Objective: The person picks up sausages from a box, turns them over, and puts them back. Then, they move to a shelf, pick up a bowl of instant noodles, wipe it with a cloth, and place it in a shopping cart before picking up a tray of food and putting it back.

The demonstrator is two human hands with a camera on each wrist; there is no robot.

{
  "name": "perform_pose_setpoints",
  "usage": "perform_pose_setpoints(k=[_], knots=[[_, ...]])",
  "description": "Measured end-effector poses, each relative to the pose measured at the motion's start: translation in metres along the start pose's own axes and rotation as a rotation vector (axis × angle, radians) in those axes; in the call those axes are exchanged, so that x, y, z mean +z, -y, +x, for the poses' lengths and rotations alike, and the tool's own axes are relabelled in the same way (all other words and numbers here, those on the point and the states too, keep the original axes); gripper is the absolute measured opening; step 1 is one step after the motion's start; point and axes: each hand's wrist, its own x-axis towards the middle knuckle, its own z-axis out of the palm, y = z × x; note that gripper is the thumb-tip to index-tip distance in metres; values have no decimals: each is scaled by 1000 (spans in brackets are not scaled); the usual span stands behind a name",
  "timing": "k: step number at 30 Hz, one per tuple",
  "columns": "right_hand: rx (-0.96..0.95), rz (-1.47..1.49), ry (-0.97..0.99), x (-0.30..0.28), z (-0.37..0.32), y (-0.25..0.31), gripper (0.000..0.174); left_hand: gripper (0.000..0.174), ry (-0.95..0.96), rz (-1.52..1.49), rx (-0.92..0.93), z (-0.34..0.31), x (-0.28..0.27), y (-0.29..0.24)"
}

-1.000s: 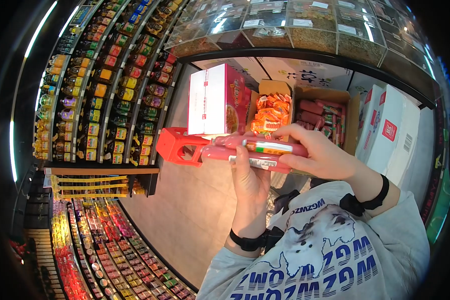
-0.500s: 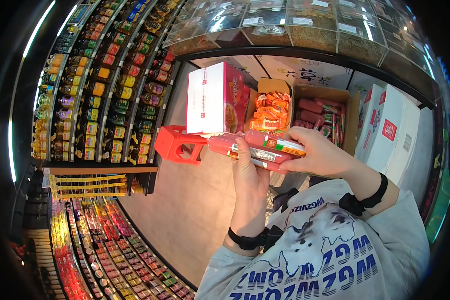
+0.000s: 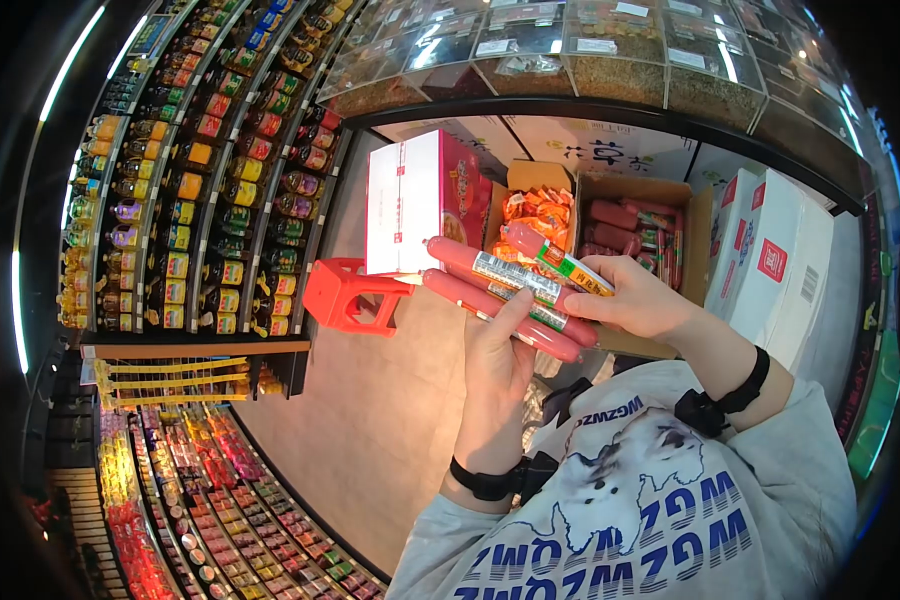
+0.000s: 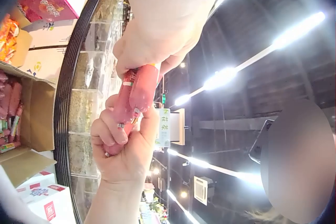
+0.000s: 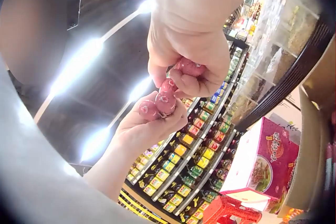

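My left hand [image 3: 500,360] holds several long pink ham sausages [image 3: 485,305] side by side, its thumb laid across the top of them. Their rounded ends [image 5: 165,103] show bunched above that hand in the right wrist view. With my right hand [image 3: 625,295] I grip one more ham sausage [image 3: 530,240], which has a green and yellow label, along the far side of the bunch. The right fingers also reach the ends of the others in the head view. In the left wrist view my right hand [image 4: 126,145] curls below the sausage ends.
Beyond the hands stand an open carton [image 3: 705,225] of similar sausages, a box of orange packets [image 3: 540,210] and a pink-white carton [image 3: 402,200]. A red stool [image 3: 345,290] is on the floor at left. White boxes [image 3: 770,260] stand at right; bottle shelves [image 3: 185,200] fill the left.
The sausages have spread from a tight, overlapping bundle into a fan, so more of each shows. The one in my right hand has turned and sits farther up and apart.
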Motion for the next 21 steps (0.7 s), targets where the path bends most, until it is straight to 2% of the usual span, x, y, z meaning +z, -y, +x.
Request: perform_pose_setpoints(k=[6,10,12,13,15,21], knots=[[2,88,10,2,1,-13,43,38,-5,-2,21,0,-1,1],[75,116,45,2,-8,5,45,39,9,16,23,-2,-5,3],[109,109,45,1,-8,1,34,40,29,-22,37,-4,-5,3],[109,108,46,0,-8,-1,34,40,29,-23,37,-5,-6,4],[-11,22,61,-1,-6,-6,33,41,52,-5,89,-5,-9,5],[-50,-4,-7,2,-11,-5,31,49,91,47,126,-10,-6,7]])
